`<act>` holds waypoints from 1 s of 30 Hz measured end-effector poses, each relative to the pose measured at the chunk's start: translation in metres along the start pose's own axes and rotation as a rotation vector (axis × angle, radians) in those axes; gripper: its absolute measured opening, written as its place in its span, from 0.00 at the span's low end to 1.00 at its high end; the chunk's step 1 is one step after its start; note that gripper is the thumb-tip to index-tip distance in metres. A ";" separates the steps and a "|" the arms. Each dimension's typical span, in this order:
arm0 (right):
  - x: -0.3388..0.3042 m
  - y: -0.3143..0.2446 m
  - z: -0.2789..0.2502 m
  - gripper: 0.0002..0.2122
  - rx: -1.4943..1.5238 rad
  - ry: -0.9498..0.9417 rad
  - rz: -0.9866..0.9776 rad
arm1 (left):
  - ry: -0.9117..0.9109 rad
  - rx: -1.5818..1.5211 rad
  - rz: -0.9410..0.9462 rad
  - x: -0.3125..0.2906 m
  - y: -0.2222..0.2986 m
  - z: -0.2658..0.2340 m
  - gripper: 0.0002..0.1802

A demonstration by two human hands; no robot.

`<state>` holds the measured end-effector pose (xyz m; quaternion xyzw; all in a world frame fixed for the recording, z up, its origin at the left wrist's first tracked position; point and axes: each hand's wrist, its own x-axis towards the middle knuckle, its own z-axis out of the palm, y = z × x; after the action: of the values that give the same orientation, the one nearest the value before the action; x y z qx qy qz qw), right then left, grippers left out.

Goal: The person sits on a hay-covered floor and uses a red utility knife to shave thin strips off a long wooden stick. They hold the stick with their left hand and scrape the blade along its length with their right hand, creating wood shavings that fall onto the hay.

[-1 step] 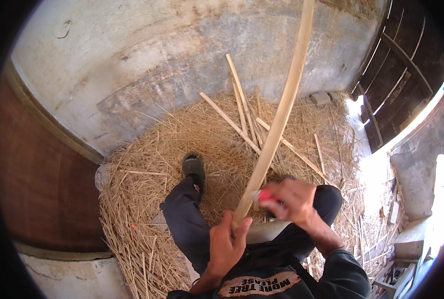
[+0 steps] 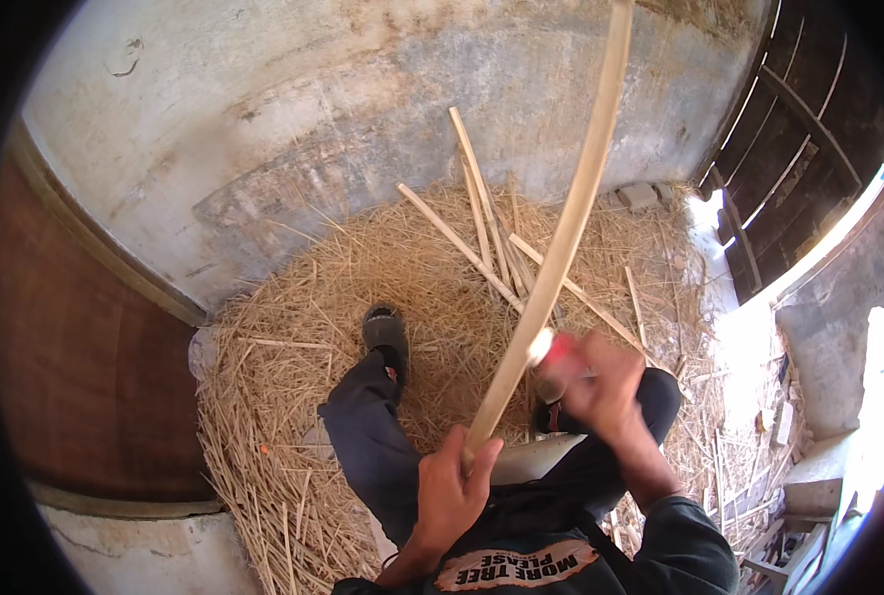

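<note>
A long pale wooden strip (image 2: 558, 263) slants up from my lap toward the wall, its top running past the upper edge of the picture. My left hand (image 2: 452, 491) grips its lower end, thumb on one side and fingers on the other. My right hand (image 2: 608, 382) is closed round a red-handled tool (image 2: 564, 359), blurred by motion. The tool's bright tip meets or nearly meets the strip's right edge; its exact kind cannot be made out.
Several loose sticks (image 2: 459, 243) lean and lie ahead near the stained wall (image 2: 362, 109). Straw and shavings (image 2: 293, 397) cover the floor round my legs. A brown panel (image 2: 95, 337) stands left; dark planks (image 2: 784, 139) stand right, near a bright gap.
My right hand has moved slightly up and right along the strip with the red tool. The strip has shifted a little; my left hand stays nearly in place.
</note>
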<state>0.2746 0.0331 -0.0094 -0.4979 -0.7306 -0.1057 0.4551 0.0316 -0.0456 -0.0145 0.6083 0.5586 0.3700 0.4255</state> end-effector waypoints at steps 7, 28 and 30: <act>0.004 0.078 -0.033 0.10 0.109 0.231 0.620 | -0.145 0.007 -0.046 -0.038 -0.031 0.001 0.19; -0.012 -0.022 0.001 0.20 0.226 -0.148 -0.182 | -0.005 -0.119 0.088 0.012 0.005 0.005 0.19; -0.012 -0.021 0.002 0.20 0.220 -0.146 -0.188 | -0.009 -0.146 0.054 0.012 0.015 0.003 0.15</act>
<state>0.2568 0.0168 -0.0132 -0.3808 -0.8124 -0.0307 0.4406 0.0414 -0.0341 -0.0019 0.5923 0.5115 0.4183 0.4612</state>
